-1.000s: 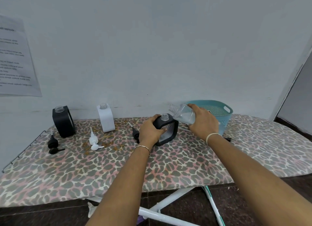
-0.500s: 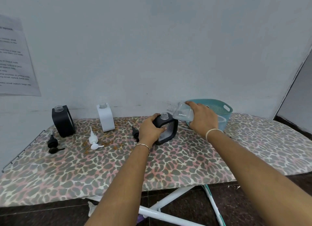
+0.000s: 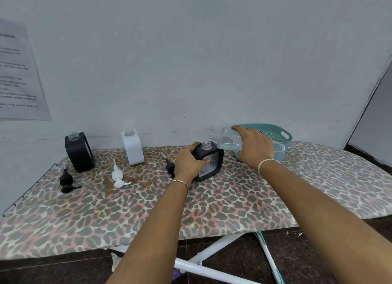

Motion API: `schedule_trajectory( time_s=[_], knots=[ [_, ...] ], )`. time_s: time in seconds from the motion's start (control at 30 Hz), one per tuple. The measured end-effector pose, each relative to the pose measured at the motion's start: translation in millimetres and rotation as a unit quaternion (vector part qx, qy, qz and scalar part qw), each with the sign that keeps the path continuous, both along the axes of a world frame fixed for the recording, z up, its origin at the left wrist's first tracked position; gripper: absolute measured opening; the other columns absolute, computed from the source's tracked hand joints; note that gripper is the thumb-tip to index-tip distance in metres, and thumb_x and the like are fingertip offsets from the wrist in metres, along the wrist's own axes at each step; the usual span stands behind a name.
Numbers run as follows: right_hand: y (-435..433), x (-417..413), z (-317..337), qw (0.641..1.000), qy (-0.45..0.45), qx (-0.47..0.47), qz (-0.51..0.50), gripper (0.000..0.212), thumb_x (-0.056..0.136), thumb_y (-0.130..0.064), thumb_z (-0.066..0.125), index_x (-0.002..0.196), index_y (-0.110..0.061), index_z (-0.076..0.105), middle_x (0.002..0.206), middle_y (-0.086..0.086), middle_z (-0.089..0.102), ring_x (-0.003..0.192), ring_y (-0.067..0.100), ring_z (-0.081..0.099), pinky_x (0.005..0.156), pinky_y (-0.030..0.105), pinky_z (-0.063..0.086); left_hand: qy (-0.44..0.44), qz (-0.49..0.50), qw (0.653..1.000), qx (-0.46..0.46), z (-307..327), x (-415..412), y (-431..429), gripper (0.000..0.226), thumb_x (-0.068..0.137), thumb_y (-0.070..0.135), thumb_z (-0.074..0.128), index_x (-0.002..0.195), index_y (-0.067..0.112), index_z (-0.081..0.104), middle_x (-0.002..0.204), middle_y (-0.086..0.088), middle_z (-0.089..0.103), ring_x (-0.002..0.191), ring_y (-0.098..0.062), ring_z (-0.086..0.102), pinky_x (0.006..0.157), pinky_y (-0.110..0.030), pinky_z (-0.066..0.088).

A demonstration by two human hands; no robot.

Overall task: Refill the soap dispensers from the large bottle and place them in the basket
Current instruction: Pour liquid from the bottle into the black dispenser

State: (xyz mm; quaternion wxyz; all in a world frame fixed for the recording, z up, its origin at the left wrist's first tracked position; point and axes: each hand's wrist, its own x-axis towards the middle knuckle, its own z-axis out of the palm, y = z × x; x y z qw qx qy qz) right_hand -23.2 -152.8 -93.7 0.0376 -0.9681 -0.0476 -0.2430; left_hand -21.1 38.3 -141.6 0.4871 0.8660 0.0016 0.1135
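Observation:
My left hand (image 3: 187, 163) grips a black soap dispenser (image 3: 212, 160) with an open neck, standing on the leopard-print board (image 3: 212, 203). My right hand (image 3: 253, 147) holds the large clear bottle (image 3: 228, 139) tilted on its side, its mouth just above and beside the dispenser's neck. A second black dispenser (image 3: 79, 152) and a white dispenser (image 3: 132, 147) stand open-necked at the back left. The teal basket (image 3: 273, 135) sits behind my right hand.
Loose pump heads lie on the board: a black one (image 3: 66, 180) at the left, a white one (image 3: 117, 176) in front of the white dispenser, another black one (image 3: 169, 167) by my left hand. A wall stands close behind. A paper sheet (image 3: 19, 75) hangs at the left.
My right hand has raised the clear bottle slightly and shifted it over the dispenser's neck. My left hand keeps its grip on the black dispenser.

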Motion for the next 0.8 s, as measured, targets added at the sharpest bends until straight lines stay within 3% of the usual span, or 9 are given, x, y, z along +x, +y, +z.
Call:
schedule_trajectory(
  time_s=[0.8],
  knots=[
    [0.8,-2.5,8.0,0.999,0.006,-0.037,-0.001,0.07,0.077,-0.008,0.063,0.139,-0.03,0.038,0.109,0.004,0.061,0.096,0.027,0.061,0.074,0.035,0.047,-0.002,-0.002,1.0,-0.001,1.9,-1.5,-0.7,0.061,0.072,0.008,0.077,0.127,0.028,0.058,0.114,0.003,0.065,0.098,-0.014,0.06,0.089,-0.021,0.047]
  ],
)
